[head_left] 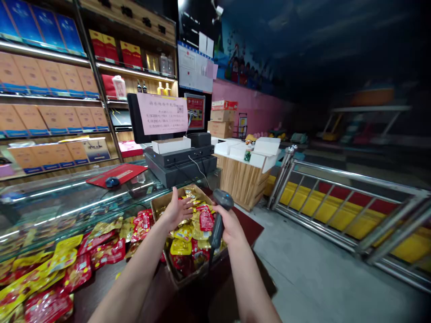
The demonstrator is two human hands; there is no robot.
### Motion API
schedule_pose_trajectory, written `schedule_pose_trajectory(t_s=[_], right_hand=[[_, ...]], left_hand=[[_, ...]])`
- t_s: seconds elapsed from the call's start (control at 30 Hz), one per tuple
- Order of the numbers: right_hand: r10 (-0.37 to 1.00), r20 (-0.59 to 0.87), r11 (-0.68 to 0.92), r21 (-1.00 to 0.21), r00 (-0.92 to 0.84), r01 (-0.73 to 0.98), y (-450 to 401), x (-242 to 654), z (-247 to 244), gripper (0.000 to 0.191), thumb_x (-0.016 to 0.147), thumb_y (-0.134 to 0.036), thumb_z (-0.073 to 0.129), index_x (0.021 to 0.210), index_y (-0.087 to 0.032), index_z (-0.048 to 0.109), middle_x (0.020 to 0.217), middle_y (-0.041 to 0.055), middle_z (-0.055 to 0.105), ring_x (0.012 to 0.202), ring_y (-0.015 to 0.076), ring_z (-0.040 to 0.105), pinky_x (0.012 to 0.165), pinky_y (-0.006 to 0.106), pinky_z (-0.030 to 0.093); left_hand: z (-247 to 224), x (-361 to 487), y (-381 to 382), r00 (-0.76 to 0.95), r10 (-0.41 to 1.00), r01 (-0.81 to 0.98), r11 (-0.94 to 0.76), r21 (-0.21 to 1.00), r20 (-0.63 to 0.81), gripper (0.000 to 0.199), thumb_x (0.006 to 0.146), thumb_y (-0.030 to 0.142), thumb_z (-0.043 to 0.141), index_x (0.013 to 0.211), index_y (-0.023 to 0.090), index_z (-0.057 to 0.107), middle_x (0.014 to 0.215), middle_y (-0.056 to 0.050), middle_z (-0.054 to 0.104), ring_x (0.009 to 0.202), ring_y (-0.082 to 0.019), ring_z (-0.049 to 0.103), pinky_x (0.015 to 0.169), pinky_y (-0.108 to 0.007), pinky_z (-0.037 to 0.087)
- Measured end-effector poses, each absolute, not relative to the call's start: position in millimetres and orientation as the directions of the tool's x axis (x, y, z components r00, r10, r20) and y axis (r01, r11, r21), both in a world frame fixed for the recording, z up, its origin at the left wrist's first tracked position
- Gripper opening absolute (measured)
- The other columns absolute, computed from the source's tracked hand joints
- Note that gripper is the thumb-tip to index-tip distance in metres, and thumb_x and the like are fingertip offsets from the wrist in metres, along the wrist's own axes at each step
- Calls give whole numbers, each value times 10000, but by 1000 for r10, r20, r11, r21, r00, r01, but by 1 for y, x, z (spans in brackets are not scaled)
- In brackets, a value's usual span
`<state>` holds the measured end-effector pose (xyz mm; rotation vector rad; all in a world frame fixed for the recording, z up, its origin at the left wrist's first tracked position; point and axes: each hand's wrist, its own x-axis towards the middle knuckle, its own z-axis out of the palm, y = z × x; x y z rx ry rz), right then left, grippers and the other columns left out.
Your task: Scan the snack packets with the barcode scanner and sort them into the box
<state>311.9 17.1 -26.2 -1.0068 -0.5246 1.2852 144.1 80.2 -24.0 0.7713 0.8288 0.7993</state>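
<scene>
A cardboard box (159, 207) full of small red and yellow snack packets (182, 246) stands in front of me on the dark counter. My left hand (177, 211) is over the box's left side, thumb up and fingers apart, with nothing in it. At the box's right side, my right hand (229, 220) grips a dark barcode scanner (218, 226); part of its fingers is hidden behind the handle. The scanner is tilted, its head up and its cord hanging downward. More loose packets (72, 264) are heaped on the counter left of the box.
Behind the box stand a cash drawer (168, 168) and a monitor (134, 119) with a pink handwritten sheet (163, 114). A glass display counter (67, 202) runs left, carrying a mouse (112, 182) on a red folder (129, 172). Metal railing (336, 193) stands right.
</scene>
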Motion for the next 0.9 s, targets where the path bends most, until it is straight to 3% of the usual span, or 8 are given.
schedule_pose_trajectory(t_s=[0.2, 0.37, 0.57, 0.8, 0.9], right_hand=[[968, -161, -46, -872, 195, -488, 19, 283, -33, 255, 528, -191, 719, 773, -153, 659, 682, 2, 660, 628, 133, 590, 572, 221, 454], [986, -167, -153, -876, -9, -457, 6, 225, -36, 262, 556, -199, 703, 814, -165, 677, 806, 26, 683, 727, 146, 608, 615, 222, 469], [949, -239, -303, -872, -206, -385, -23, 153, -51, 271, 553, -211, 705, 820, -165, 683, 792, 19, 682, 755, 138, 607, 666, 207, 463], [919, -302, -365, -896, -254, -255, -42, 118, -76, 230, 549, -220, 701, 772, -171, 669, 678, 7, 669, 617, 146, 608, 546, 228, 448], [923, -302, -355, -908, -238, -224, -46, 117, -91, 229, 550, -217, 699, 772, -172, 665, 655, -8, 660, 629, 149, 607, 561, 226, 444]], left_hand=[[-25, 105, 64, 367, 885, -362, 420, 832, -288, 1014, 702, 817, 177, 1392, 95, 353, 1416, -200, 374, 1233, -328, 436, 943, -376, 373], [-28, 41, 36, 242, 927, -428, 368, 826, -287, 1004, 705, 818, 199, 1388, 101, 361, 1419, -193, 372, 1223, -316, 453, 953, -376, 375], [-58, -31, -10, 118, 947, -497, 316, 808, -298, 969, 714, 806, 232, 1364, 107, 399, 1379, -201, 422, 1208, -308, 463, 952, -380, 375], [-94, -69, -55, -27, 917, -513, 329, 793, -398, 978, 711, 813, 174, 1366, 123, 399, 1392, -191, 410, 1219, -308, 453, 972, -398, 345], [-110, -70, -63, -85, 882, -480, 372, 795, -464, 947, 732, 793, 161, 1359, 128, 408, 1418, -200, 370, 1269, -312, 399, 973, -402, 344]])
